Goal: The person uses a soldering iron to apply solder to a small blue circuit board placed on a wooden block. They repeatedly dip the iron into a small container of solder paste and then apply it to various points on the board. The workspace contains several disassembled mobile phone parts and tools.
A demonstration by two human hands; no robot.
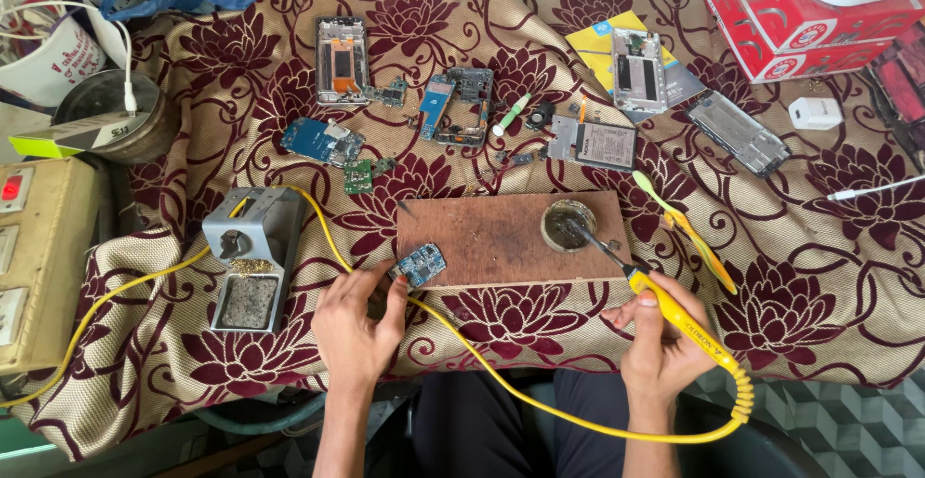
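The left hand lies nearest, its fingers pinched on the lower edge of a small blue circuit board that rests tilted at the near left corner of a flat brown wooden board. The right hand is closed around a yellow-handled soldering iron, whose dark tip dips into a small round tin of dark flux on the board's far right corner. The iron's yellow cable loops past a grey metal iron stand to the left, on the maroon-flowered cloth.
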